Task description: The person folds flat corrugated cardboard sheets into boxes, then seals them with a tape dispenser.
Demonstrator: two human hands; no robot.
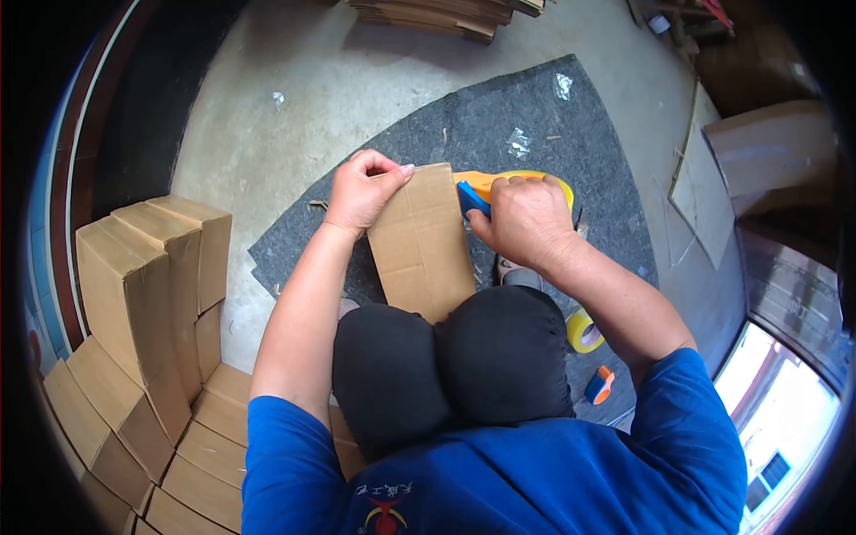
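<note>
A brown cardboard box (pixel 421 236) stands between my knees, its narrow face turned up toward me. My left hand (pixel 364 192) pinches the box's far left edge, thumb on top and fingers curled behind. At the far right corner, my right hand (pixel 528 218) is wrapped round a tape dispenser (pixel 475 189) with orange and blue parts. A yellow tape roll in the dispenser shows past my knuckles. The dispenser's front end is close against the box's right edge; whether tape touches the cardboard cannot be made out.
Several closed cardboard boxes (pixel 134 294) are stacked at my left. A loose tape roll (pixel 585 332) and an orange-and-blue tool (pixel 599 385) lie by my right leg. Dark grey matting (pixel 588 134) covers the floor ahead, with flattened cardboard (pixel 437 13) piled beyond it.
</note>
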